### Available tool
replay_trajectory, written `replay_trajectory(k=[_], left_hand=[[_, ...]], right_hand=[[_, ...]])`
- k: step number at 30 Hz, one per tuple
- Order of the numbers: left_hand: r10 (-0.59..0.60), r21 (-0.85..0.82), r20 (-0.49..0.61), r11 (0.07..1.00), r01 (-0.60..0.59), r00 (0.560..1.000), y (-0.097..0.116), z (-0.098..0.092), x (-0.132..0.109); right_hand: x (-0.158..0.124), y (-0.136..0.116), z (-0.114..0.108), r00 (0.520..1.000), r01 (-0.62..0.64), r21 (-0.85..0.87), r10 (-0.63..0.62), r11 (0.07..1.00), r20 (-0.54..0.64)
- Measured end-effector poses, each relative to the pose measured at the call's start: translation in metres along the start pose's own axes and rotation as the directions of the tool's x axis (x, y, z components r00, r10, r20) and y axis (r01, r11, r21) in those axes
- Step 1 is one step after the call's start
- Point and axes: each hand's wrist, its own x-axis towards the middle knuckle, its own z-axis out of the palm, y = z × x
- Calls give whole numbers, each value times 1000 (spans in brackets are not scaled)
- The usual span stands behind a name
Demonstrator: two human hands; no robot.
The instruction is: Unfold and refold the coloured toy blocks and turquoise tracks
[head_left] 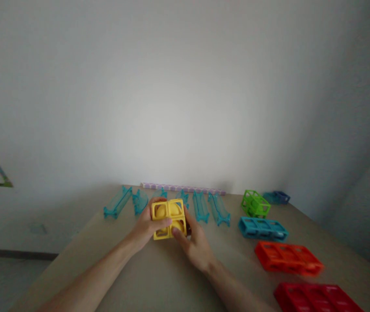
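Note:
Both of my hands grip a yellow plastic block [169, 210] with square open frames and rounded shapes inside, raised above the middle of the table. My left hand [146, 225] wraps its left side, with the thumb across the front. On the right side, my right hand [196, 245] closes round the lower corner, its thumb on the front face. The fingers behind the block are mostly hidden. Just beyond it lie clear blue track pieces, among them a long straight one [119, 203] at the left and another [219, 209] to the right.
Along the table's [158, 277] right side lie a green frame block [255, 203], a blue block [263, 229], an orange block [288, 258] and a red block [318, 298]. A dark blue piece [281, 197] sits at the far right corner. A purple patterned strip [183, 188] runs along the wall.

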Motion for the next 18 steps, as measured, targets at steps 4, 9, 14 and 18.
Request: replay_trajectory(k=[4, 9, 14, 18], left_hand=[[49, 55, 5, 997, -49, 999, 0, -1, 0], [13, 99, 57, 995, -19, 998, 4, -1, -1], [-13, 73, 52, 997, 9, 999, 4, 0, -3], [-83, -14, 37, 996, 83, 996, -1, -1, 0]], right_hand=[[3, 3, 0, 996, -68, 87, 73, 994, -49], [5, 8, -3, 987, -121, 89, 129, 989, -92], [6, 8, -2, 983, -120, 207, 146, 971, -115], [8, 10, -2, 977, -122, 258, 162, 958, -140]])
